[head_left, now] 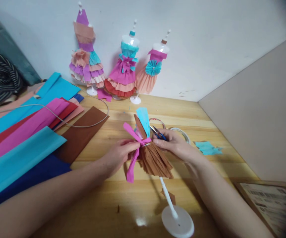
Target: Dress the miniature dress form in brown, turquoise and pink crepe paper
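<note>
The left hand (123,150) pinches the pink strip (132,132), apparently to steady the brown skirt (156,160), while the right hand (174,142) curls closed around the scissors (158,133).

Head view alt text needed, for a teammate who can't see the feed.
The left hand pinches a pink strip at the waist of a brown pleated skirt on a white stand, while the right hand holds blue-handled scissors beside it. Three dress forms in colourful paper stand by the wall behind; folded coloured sheets lie to the left.
</note>
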A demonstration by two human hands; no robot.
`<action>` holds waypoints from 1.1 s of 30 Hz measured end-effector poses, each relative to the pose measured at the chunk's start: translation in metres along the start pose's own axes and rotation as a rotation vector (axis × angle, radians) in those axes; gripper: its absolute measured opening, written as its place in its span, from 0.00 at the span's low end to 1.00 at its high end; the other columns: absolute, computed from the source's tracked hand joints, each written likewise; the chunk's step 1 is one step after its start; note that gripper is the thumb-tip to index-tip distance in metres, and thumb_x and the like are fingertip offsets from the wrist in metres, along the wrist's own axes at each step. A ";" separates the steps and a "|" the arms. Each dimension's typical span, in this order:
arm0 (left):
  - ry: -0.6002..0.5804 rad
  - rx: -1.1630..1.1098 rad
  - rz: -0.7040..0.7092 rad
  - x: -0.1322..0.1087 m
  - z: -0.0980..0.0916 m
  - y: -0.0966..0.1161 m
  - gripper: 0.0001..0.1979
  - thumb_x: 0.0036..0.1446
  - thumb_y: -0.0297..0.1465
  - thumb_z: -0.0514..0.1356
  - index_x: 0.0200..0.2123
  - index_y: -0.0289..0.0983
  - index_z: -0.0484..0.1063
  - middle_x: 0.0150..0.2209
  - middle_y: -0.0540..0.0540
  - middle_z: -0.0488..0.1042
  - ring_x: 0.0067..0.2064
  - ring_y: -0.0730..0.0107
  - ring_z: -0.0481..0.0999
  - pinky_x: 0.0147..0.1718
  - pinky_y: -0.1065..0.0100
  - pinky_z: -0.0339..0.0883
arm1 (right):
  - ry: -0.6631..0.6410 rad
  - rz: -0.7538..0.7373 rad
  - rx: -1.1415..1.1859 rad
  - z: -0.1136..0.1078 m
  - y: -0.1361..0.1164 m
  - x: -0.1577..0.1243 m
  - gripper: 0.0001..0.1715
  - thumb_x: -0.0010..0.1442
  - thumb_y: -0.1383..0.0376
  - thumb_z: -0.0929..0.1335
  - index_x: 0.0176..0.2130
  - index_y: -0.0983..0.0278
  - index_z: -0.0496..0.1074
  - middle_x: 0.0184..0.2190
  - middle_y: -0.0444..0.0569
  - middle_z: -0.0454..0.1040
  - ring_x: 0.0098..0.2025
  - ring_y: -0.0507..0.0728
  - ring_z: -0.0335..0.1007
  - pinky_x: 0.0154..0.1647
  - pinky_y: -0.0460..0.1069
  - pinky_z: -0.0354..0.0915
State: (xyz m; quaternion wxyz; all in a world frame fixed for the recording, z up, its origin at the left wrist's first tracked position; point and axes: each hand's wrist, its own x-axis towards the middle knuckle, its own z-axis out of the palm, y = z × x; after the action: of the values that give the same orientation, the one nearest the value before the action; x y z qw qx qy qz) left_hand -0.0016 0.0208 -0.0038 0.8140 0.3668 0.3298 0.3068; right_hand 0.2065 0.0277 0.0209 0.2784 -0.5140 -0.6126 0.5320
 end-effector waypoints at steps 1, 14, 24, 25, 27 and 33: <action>0.022 0.008 0.004 0.000 0.000 -0.001 0.17 0.47 0.43 0.65 0.30 0.33 0.74 0.28 0.46 0.72 0.33 0.66 0.70 0.42 0.61 0.65 | -0.010 -0.003 0.023 0.001 0.000 0.000 0.28 0.50 0.43 0.72 0.26 0.64 0.62 0.22 0.39 0.54 0.23 0.48 0.45 0.24 0.47 0.43; 0.162 -0.042 -0.037 -0.004 0.008 0.002 0.20 0.42 0.42 0.69 0.33 0.32 0.78 0.31 0.43 0.77 0.33 0.66 0.73 0.34 0.68 0.64 | -0.007 -0.059 -0.017 0.016 0.004 0.001 0.26 0.53 0.45 0.70 0.26 0.64 0.64 0.24 0.41 0.57 0.27 0.51 0.53 0.29 0.47 0.50; 0.194 -0.019 -0.036 -0.008 0.013 0.007 0.16 0.44 0.40 0.66 0.32 0.32 0.76 0.31 0.43 0.77 0.35 0.64 0.74 0.36 0.67 0.65 | 0.068 -0.125 -0.069 0.015 -0.006 -0.001 0.23 0.53 0.47 0.70 0.26 0.64 0.67 0.23 0.42 0.62 0.27 0.52 0.56 0.29 0.48 0.53; 0.212 -0.016 -0.034 -0.009 0.014 0.008 0.15 0.45 0.39 0.66 0.32 0.33 0.77 0.31 0.43 0.77 0.35 0.64 0.75 0.37 0.67 0.65 | 0.092 -0.131 -0.086 0.014 -0.007 -0.002 0.23 0.53 0.47 0.70 0.27 0.64 0.68 0.23 0.42 0.63 0.26 0.52 0.56 0.29 0.48 0.53; 0.260 -0.011 -0.035 -0.011 0.018 0.010 0.13 0.46 0.37 0.66 0.31 0.33 0.76 0.31 0.44 0.78 0.36 0.64 0.75 0.38 0.67 0.66 | 0.178 -0.158 -0.101 0.014 -0.009 -0.004 0.23 0.54 0.47 0.70 0.27 0.64 0.68 0.22 0.42 0.63 0.25 0.52 0.56 0.28 0.48 0.54; 0.272 0.013 0.029 -0.021 0.028 0.014 0.12 0.49 0.34 0.65 0.35 0.33 0.75 0.35 0.43 0.79 0.41 0.62 0.76 0.45 0.64 0.67 | 0.324 -0.324 -0.131 0.029 -0.021 -0.017 0.22 0.55 0.52 0.71 0.22 0.62 0.61 0.23 0.44 0.67 0.25 0.52 0.59 0.26 0.47 0.56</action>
State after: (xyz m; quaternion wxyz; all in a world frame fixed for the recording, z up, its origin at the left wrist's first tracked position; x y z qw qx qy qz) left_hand 0.0033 0.0020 0.0281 0.7549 0.3317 0.4338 0.3632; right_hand 0.1788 0.0028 0.0364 0.4208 -0.5045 -0.6676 0.3503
